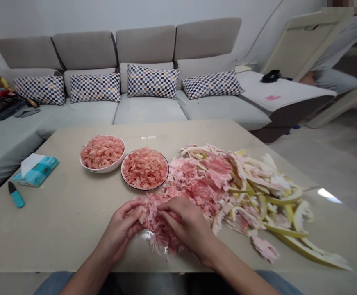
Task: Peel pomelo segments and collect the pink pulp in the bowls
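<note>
My left hand (121,227) and my right hand (186,225) meet near the table's front edge, fingers curled and pinched on a pink pomelo segment (149,217) between them. Thin pink membrane scraps (162,241) lie under and around both hands. Behind them stand two bowls of peeled pink pomelo flesh: a white bowl (102,153) on the left and a dark-rimmed bowl (144,169) beside it. A big heap of pink pith and yellow-green peel (242,188) spreads to the right.
The beige table (64,213) carries a teal tissue pack (35,169) and a teal-handled knife (16,195) at the left. A grey sofa (147,108) with checked cushions stands behind. A person's legs (335,69) show at the far right.
</note>
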A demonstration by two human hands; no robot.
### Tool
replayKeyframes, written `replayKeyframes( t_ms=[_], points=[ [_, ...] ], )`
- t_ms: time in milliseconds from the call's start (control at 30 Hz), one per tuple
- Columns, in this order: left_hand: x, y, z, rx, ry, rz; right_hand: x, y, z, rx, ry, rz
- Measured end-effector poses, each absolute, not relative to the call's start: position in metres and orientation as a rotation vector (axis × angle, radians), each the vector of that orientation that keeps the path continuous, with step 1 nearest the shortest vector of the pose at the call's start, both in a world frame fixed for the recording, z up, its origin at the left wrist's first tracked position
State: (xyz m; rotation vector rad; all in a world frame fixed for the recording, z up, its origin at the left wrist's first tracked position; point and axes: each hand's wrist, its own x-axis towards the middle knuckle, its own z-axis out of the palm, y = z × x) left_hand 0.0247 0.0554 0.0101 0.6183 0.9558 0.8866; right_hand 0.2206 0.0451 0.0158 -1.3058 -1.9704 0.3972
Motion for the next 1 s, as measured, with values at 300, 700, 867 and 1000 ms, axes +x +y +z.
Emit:
replayKeyframes(
  t_ms=[300, 700, 867, 1000],
  points=[
    [0.029, 0.054, 0.009, 0.661, 0.93, 0.847, 0.208, 0.038, 0.015, -1.073, -1.983, 0.565],
    [0.034, 0.048, 0.007, 0.686, 0.799, 0.775, 0.2, 0.041, 0.012, -1.263, -1.632, 0.851],
    [0.034, 0.05, 0.006, 0.6, 0.762, 0.86, 0.197, 0.04, 0.019, -1.362, -1.541, 1.02],
    [0.035, 0.051, 0.005, 0.617, 0.73, 0.974, 0.189, 0.035, 0.017, -1.366, -1.548, 1.131]
  ],
)
